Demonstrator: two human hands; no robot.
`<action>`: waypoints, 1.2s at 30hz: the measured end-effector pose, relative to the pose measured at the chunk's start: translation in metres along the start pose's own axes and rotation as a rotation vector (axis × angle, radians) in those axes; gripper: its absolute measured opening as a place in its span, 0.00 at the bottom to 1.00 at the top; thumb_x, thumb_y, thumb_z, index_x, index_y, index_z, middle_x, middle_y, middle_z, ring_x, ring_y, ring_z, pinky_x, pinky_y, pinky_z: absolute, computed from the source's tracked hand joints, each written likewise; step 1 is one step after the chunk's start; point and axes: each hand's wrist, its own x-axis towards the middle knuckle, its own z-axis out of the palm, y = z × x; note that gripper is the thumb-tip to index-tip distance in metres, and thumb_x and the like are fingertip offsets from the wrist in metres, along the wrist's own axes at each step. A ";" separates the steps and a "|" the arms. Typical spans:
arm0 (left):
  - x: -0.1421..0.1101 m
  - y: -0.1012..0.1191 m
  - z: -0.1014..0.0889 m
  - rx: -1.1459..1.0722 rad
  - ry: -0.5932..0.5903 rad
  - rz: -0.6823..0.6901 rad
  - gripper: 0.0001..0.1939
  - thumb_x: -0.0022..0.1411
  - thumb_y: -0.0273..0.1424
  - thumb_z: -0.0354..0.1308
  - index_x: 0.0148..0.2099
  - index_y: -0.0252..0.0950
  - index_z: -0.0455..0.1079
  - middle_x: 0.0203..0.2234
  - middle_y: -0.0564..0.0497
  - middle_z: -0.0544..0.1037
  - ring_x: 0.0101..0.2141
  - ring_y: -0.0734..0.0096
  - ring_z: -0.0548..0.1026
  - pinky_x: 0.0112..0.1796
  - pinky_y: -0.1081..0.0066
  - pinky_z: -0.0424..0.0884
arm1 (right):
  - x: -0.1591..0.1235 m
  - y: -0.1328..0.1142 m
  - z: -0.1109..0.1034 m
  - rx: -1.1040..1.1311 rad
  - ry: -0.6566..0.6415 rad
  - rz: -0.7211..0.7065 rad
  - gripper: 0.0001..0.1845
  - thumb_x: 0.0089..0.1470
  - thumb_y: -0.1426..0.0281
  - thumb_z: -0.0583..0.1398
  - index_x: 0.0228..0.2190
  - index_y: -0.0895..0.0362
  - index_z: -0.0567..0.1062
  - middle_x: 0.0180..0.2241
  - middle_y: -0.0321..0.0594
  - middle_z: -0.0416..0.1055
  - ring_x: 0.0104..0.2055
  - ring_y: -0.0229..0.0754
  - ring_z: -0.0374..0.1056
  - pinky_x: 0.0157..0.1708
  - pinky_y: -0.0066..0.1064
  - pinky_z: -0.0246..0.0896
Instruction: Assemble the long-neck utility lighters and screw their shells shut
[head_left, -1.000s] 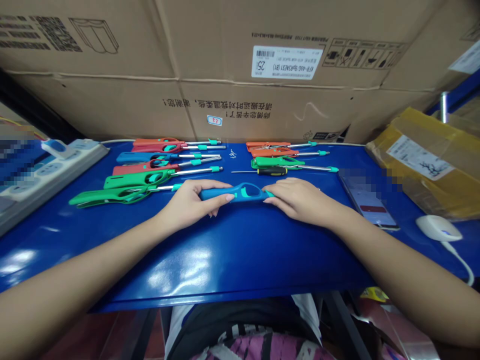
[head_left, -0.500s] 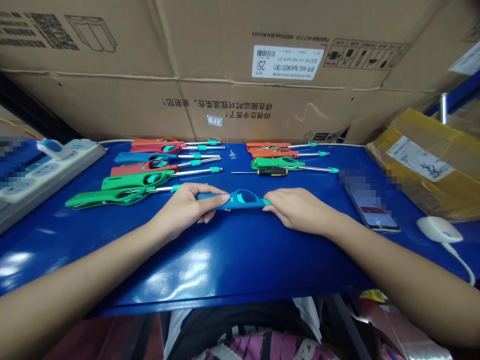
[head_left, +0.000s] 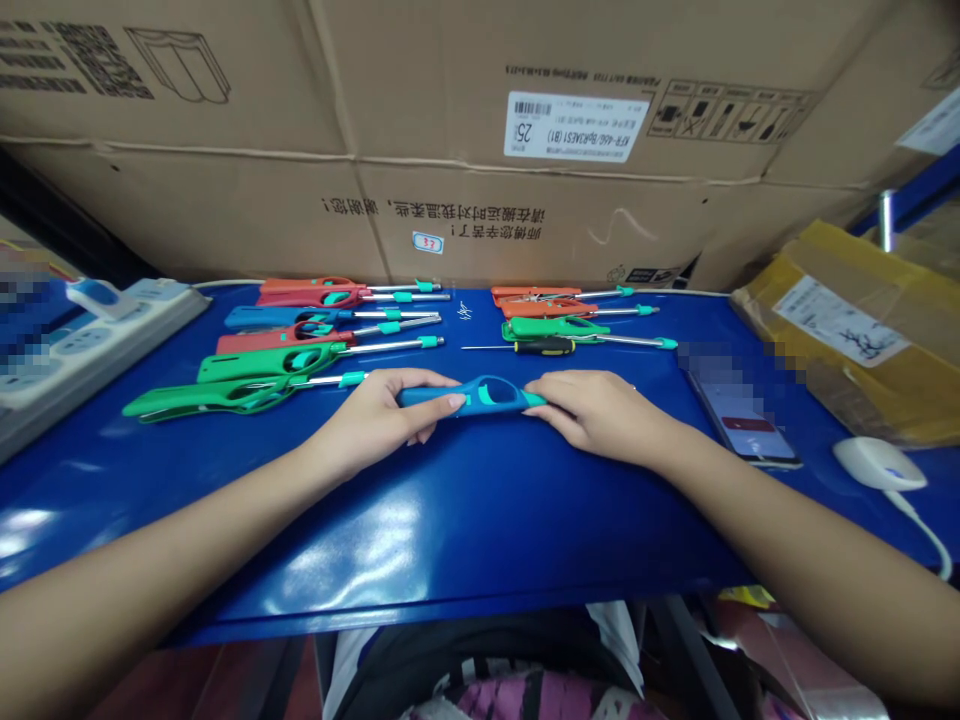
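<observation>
Near side of screwdriver [head_left: 544,345]: blue lighter [head_left: 475,403]. Handle end hidden in gripping left hand [head_left: 390,410]; tube mostly hidden by right hand [head_left: 592,408], pinching green collar [head_left: 535,399]. Loop [head_left: 501,408] oval.

You're in what looks like a small workshop — a blue worktable [head_left: 480,530] bearing rows of lighters [head_left: 244,362], a screwdriver [head_left: 536,346] and a power strip [head_left: 94,345], a cardboard carton [head_left: 435,120] behind.

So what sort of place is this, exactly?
It looks like a workspace, perhaps in a workshop or storeroom. What appear to be long-necked lighters lie in two groups on the blue tabletop, a screwdriver lies near them, and printed cardboard stands behind.
</observation>
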 end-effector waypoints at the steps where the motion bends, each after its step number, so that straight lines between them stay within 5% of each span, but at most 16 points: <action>1: 0.001 0.000 0.001 0.027 0.008 0.022 0.21 0.57 0.45 0.68 0.45 0.35 0.79 0.17 0.56 0.72 0.18 0.77 0.68 0.22 0.76 0.65 | 0.001 0.001 -0.001 0.023 0.003 0.016 0.13 0.68 0.63 0.54 0.44 0.56 0.75 0.41 0.43 0.78 0.42 0.46 0.73 0.37 0.33 0.60; 10: 0.009 -0.006 -0.001 -0.099 0.063 0.002 0.24 0.61 0.51 0.60 0.41 0.32 0.76 0.23 0.49 0.79 0.24 0.67 0.78 0.29 0.67 0.78 | 0.001 0.010 -0.008 0.040 0.073 0.093 0.08 0.64 0.66 0.57 0.39 0.56 0.73 0.39 0.42 0.70 0.39 0.44 0.68 0.37 0.34 0.62; 17: 0.009 -0.017 -0.004 0.146 0.001 0.304 0.24 0.59 0.39 0.66 0.56 0.35 0.73 0.52 0.43 0.79 0.51 0.59 0.78 0.54 0.58 0.73 | 0.002 0.023 -0.005 0.151 0.128 0.087 0.20 0.50 0.81 0.53 0.44 0.54 0.70 0.45 0.44 0.68 0.40 0.45 0.67 0.42 0.38 0.66; 23: 0.005 -0.015 -0.005 0.505 -0.056 0.500 0.18 0.67 0.39 0.60 0.56 0.39 0.75 0.48 0.45 0.80 0.48 0.60 0.78 0.51 0.61 0.73 | 0.007 0.030 0.000 0.061 0.326 0.140 0.18 0.53 0.78 0.54 0.45 0.55 0.70 0.48 0.49 0.70 0.54 0.56 0.65 0.53 0.52 0.62; 26: 0.001 -0.014 -0.006 0.651 -0.037 0.559 0.19 0.67 0.39 0.59 0.57 0.38 0.74 0.48 0.44 0.78 0.48 0.59 0.76 0.51 0.60 0.72 | 0.008 0.038 0.004 -0.004 0.394 0.233 0.11 0.62 0.71 0.53 0.44 0.56 0.72 0.47 0.51 0.73 0.52 0.57 0.66 0.51 0.53 0.63; 30: -0.006 -0.010 -0.007 0.880 0.057 0.507 0.19 0.67 0.38 0.60 0.55 0.35 0.75 0.46 0.43 0.78 0.47 0.53 0.76 0.48 0.56 0.74 | 0.007 0.052 0.009 -0.086 0.391 0.258 0.12 0.61 0.64 0.59 0.44 0.56 0.74 0.46 0.51 0.72 0.51 0.58 0.66 0.50 0.52 0.64; 36: -0.010 -0.006 -0.008 0.799 0.027 0.456 0.17 0.65 0.36 0.60 0.52 0.33 0.76 0.43 0.44 0.78 0.35 0.64 0.77 0.37 0.65 0.75 | 0.008 0.054 0.006 0.066 0.353 0.267 0.12 0.55 0.63 0.64 0.38 0.54 0.71 0.38 0.44 0.73 0.36 0.47 0.70 0.38 0.41 0.69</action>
